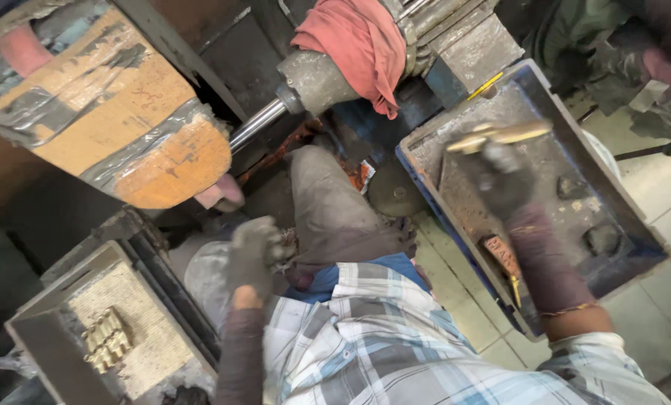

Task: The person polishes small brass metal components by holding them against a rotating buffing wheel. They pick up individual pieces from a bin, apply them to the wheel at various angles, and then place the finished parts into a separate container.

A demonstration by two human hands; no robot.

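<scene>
Fingers of the left hand [254, 251], in a dark grimy glove, curl into a loose fist just left of the person's grey-trousered knee [328, 202]; whether they grip anything cannot be told. Left of that knee and lower sits one open grey metal box [46, 315] lined with a pale rough pad, holding a small cluster of ribbed brass pieces [106, 340], too blurred to count. Above and left of the knee looms a bulky machine part [118, 112] wrapped in brown cardboard and grey tape. Straight above the knee a polished steel rod [257, 124] slants up to a rough cast housing, with one red cloth [358, 41] draped over it. Right of the knee lies a shallow, rust-stained metal tray [621, 202] with a blue rim. Over the tray the gloved right hand [504, 180] closes its fingers around one slim brass rod [500, 136], whose long axis runs nearly level, tilting slightly up to the right.
</scene>
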